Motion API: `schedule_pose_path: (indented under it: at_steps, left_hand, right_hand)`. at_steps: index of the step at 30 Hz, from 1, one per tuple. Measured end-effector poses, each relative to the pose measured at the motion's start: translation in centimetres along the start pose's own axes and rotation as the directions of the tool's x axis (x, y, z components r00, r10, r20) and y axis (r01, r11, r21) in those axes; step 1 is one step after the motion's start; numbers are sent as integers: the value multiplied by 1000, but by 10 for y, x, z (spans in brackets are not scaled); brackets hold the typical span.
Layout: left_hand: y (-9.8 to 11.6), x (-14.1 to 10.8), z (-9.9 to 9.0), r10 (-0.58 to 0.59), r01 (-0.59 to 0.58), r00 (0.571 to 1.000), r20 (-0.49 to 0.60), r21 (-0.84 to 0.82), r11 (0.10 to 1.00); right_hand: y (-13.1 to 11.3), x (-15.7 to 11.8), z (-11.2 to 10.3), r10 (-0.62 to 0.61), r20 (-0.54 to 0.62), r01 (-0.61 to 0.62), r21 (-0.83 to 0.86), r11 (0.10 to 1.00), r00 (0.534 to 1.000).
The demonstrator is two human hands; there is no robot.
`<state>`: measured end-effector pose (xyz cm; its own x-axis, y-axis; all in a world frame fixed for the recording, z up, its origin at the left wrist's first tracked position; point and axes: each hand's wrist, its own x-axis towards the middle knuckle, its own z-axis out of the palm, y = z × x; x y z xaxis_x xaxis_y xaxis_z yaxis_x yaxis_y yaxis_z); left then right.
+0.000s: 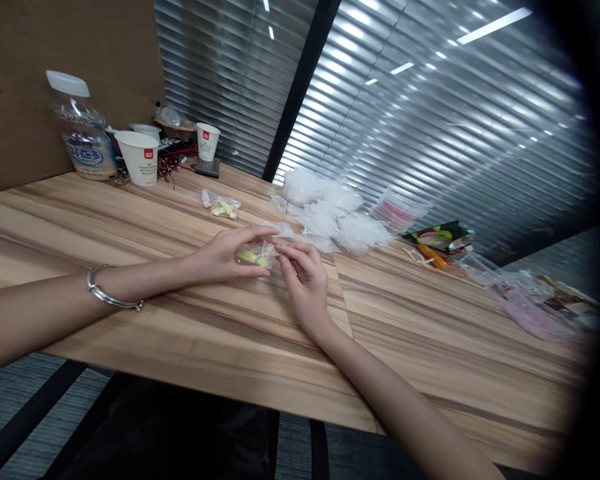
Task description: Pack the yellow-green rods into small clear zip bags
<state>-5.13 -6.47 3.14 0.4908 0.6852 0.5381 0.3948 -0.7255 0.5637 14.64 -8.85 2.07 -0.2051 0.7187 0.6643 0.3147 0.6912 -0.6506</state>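
Note:
A small clear plastic bag [254, 256] with yellow pieces inside is between my two hands, just above the wooden table. My left hand [230, 252] grips the bag from the left, thumb below and fingers above. The fingertips of my right hand [305, 272] are pinched together at the bag's right end. Farther back and to the left lies another clear bag [223, 205] holding yellow and pale pieces. Just beyond my hands, a heap of translucent white plastic bags [325, 207] is spread out, one flat bag [279, 229] close to my fingers.
At the back left stand a plastic bottle [87, 143] and a paper cup [139, 160]. Another paper cup [207, 141] rests on a dark box [207, 167]. A clear tub [397, 210] and assorted packages [437, 243] line the right rear edge, near pink plastic wrapping [530, 310]. Blinds rise behind.

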Motion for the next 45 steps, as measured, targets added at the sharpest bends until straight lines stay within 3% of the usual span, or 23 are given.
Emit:
schedule_pose_path:
  at_steps: [7,17,24,32,36,45]
  left_hand:
    - [-2,0,2,44,-55,996,-75,-151,987]
    - [-8,-4,1,144,-144,989,-44,-13,989]
    - [-4,-4,1,180,-178,984,-20,57,982]
    - [-1,-3,1,207,-209,978,34,69,976]
    - [-2,-5,2,216,-223,973,84,73,972]
    - [-8,-5,8,284,-287,943,176,-5,958]
  right_hand:
    - [-3,0,-1,-3,-40,2,-34,999,999]
    - [-2,0,-1,-60,-21,60,1,998,998]
    - [-5,0,-1,-36,63,38,-41,998,997]
    - [-6,-4,0,-86,23,84,81,993,996]
    - [-5,-4,1,-34,73,21,170,985,997]
    - [1,-2,1,80,189,-95,76,993,979]
